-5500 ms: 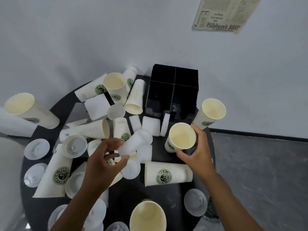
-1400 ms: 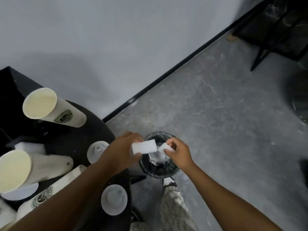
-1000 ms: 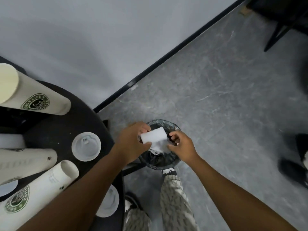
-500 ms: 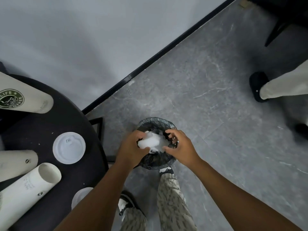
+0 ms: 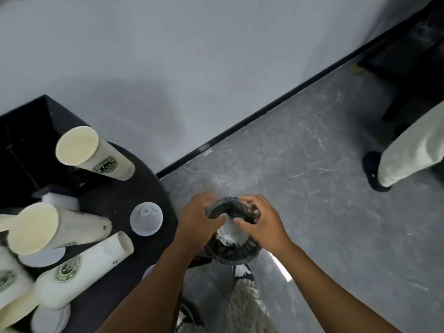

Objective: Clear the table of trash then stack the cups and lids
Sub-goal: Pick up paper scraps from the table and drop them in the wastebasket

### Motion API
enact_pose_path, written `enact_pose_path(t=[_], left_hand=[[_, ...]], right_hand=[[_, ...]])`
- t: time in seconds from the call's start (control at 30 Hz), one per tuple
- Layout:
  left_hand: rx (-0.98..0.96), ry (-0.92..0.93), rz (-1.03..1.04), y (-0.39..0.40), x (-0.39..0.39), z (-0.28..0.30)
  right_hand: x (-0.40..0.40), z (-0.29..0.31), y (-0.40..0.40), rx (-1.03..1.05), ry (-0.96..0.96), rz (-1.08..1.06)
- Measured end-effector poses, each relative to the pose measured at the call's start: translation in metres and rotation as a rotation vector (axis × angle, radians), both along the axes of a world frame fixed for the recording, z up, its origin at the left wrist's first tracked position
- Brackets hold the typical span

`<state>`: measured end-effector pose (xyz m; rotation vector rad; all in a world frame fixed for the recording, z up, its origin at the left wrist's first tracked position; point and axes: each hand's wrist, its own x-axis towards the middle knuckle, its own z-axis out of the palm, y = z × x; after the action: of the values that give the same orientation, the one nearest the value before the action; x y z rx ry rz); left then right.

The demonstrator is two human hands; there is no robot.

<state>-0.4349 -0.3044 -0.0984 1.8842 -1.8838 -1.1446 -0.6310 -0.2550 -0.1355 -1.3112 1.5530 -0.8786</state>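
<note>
My left hand and right hand hold white trash narrowly over the bin, right of the desk. Released off-centre, I judge it may catch the rim and fall to the floor.

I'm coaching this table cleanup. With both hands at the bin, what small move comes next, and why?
Probably let go and lift both hands clear. The left hand and right hand press crumpled white paper into the black-lined round trash bin, while white paper cups and plastic lids wait on the black table.
</note>
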Motion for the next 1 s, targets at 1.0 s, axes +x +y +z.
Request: enact_pose_path(t=[1.0], left_hand=[[-0.357,-0.382,0.247,0.185,0.391,0.236]], right_hand=[[0.338,0.243,0.012,-0.418,0.099,0.595]])
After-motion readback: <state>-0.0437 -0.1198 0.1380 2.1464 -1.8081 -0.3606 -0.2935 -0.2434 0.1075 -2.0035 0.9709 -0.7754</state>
